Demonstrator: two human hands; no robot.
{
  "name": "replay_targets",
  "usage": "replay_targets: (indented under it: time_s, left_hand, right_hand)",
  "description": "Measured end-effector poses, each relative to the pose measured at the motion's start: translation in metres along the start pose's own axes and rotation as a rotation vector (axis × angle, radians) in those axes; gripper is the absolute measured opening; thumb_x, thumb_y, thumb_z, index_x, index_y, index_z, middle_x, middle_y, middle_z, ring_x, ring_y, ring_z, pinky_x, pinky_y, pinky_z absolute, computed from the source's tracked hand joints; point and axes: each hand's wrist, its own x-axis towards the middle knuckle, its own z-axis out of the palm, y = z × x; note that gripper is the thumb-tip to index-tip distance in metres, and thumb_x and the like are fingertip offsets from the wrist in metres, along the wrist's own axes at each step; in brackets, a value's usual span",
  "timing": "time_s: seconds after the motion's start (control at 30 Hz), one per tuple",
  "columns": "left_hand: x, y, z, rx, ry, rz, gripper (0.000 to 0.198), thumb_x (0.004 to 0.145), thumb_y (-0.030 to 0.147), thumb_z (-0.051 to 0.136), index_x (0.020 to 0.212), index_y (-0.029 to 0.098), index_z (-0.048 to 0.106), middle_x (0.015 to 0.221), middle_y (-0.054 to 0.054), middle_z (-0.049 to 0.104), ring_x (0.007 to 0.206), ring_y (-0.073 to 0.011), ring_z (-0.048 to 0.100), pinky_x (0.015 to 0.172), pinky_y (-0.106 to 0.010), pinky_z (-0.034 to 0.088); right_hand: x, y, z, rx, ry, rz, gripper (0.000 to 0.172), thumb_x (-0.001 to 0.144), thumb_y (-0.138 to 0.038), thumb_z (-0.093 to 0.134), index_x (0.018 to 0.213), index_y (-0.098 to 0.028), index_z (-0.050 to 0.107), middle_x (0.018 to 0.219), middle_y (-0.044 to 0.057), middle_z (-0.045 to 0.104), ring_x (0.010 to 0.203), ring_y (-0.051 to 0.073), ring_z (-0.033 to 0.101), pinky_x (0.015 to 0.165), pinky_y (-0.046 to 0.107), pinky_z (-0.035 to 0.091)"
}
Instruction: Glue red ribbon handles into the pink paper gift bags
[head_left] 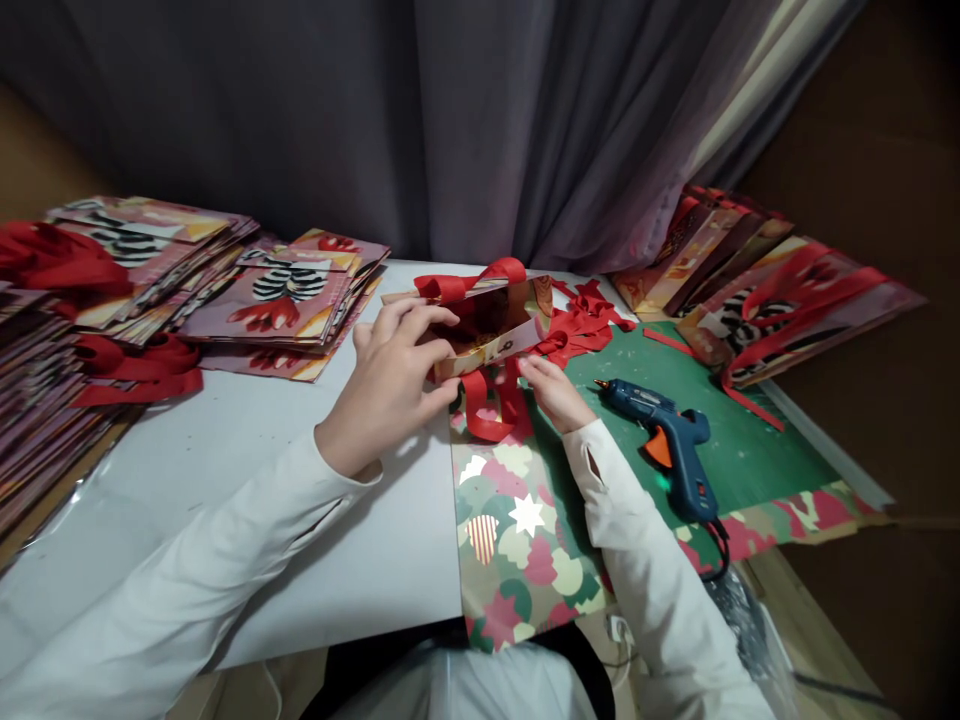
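Observation:
An open paper gift bag sits at the middle of the table, its mouth tilted toward me. A red ribbon handle loops down over its front, and another red ribbon arches above the back rim. My left hand grips the bag's left end, fingers over the rim and thumb low at the front. At the bag's front right, my right hand is closed, its fingertips together against the front wall beside the ribbon. What lies between those fingertips is hidden.
A blue glue gun with a lit green light lies on the green mat. Cut red ribbons lie behind it. Flat bags are stacked left; bags with ribbon handles stand right. Patterned paper covers the near edge.

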Motion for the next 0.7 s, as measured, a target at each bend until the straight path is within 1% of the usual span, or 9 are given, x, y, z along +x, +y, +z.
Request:
replay_targets:
  time_s: [0.07,0.17,0.27,0.4,0.5,0.6,0.7]
  left_hand:
    - [0.000,0.000,0.000,-0.001,0.000,-0.004,0.017,0.085,0.024,0.060,0.069,0.020,0.056,0.134,-0.006,0.058,0.133,-0.0347,0.040,0.092,-0.054,0.035]
    - [0.000,-0.002,-0.001,-0.014,-0.001,-0.009,0.016,0.085,0.022,0.060,0.069,0.019,0.056,0.134,-0.007,0.058,0.134,-0.0352,0.039,0.092,-0.054,0.034]
    - [-0.001,-0.002,-0.002,-0.028,-0.008,-0.014,0.014,0.083,0.021,0.061,0.070,0.019,0.057,0.135,-0.009,0.057,0.134,-0.0367,0.038,0.094,-0.055,0.033]
    - [0.000,-0.003,-0.001,-0.019,-0.010,-0.009,0.014,0.083,0.022,0.062,0.071,0.018,0.058,0.134,-0.010,0.057,0.133,-0.0378,0.039,0.095,-0.056,0.032]
    - [0.000,-0.004,0.000,-0.016,-0.004,-0.006,0.014,0.083,0.022,0.062,0.071,0.018,0.058,0.133,-0.010,0.058,0.134,-0.0379,0.038,0.096,-0.057,0.032]
    - [0.000,-0.007,0.002,-0.025,0.000,-0.007,0.012,0.083,0.023,0.062,0.072,0.018,0.058,0.132,-0.010,0.058,0.134,-0.0380,0.037,0.097,-0.057,0.032]
    - [0.000,-0.008,0.004,-0.039,0.010,-0.005,0.013,0.083,0.024,0.062,0.071,0.019,0.059,0.132,-0.009,0.058,0.134,-0.0384,0.036,0.098,-0.058,0.030]
  right_hand:
    - [-0.008,-0.007,-0.003,-0.052,0.032,-0.031,0.039,0.067,-0.058,0.076,0.074,-0.020,0.071,0.072,-0.001,0.071,0.072,0.014,0.062,0.076,0.027,0.048]
    - [-0.024,-0.016,-0.011,-0.038,0.173,-0.076,0.036,0.065,-0.052,0.081,0.081,-0.021,0.070,0.074,-0.003,0.071,0.071,0.013,0.062,0.073,0.026,0.048]
    - [-0.046,-0.022,-0.024,-0.045,0.389,-0.165,0.035,0.066,-0.047,0.082,0.082,-0.021,0.067,0.073,-0.003,0.069,0.072,0.013,0.064,0.073,0.026,0.048]
    - [-0.081,-0.025,-0.049,-0.089,0.746,-0.304,0.036,0.068,-0.045,0.081,0.081,-0.016,0.066,0.072,-0.002,0.068,0.068,0.011,0.063,0.069,0.024,0.050]
    - [-0.108,-0.023,-0.064,-0.076,0.990,-0.339,0.038,0.066,-0.045,0.082,0.078,-0.016,0.062,0.066,-0.006,0.063,0.055,0.006,0.057,0.055,0.019,0.047]
    - [-0.131,-0.019,-0.075,-0.063,1.145,-0.341,0.046,0.062,-0.049,0.083,0.079,-0.017,0.055,0.062,-0.008,0.059,0.046,0.005,0.053,0.045,0.018,0.047]
    - [-0.148,-0.015,-0.083,-0.070,1.259,-0.333,0.050,0.061,-0.053,0.082,0.079,-0.018,0.052,0.066,-0.004,0.064,0.046,0.007,0.056,0.039,0.019,0.049]
